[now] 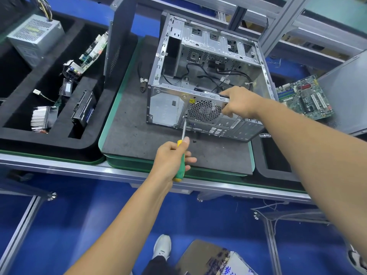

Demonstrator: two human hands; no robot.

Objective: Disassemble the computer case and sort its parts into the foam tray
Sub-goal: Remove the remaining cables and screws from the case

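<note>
The open metal computer case [200,62] lies on a grey mat [127,135], with loose black cables inside it. My right hand [238,103] grips the case's near top rim beside the round fan grille [204,111]. My left hand [171,158] is closed on a green and yellow screwdriver [181,153]. Its tip touches the rear panel at the grille's lower left corner. The black foam tray [39,143] at left holds a power supply [33,36], a heatsink [40,118], a drive [83,110] and a small board [93,50].
A motherboard [303,97] lies right of the case beside a grey side panel [345,92]. Another panel [121,36] stands upright between tray and mat. Pliers [143,84] lie left of the case, and a small black screw [194,141] rests on the mat. The bench's front edge [79,169] runs below.
</note>
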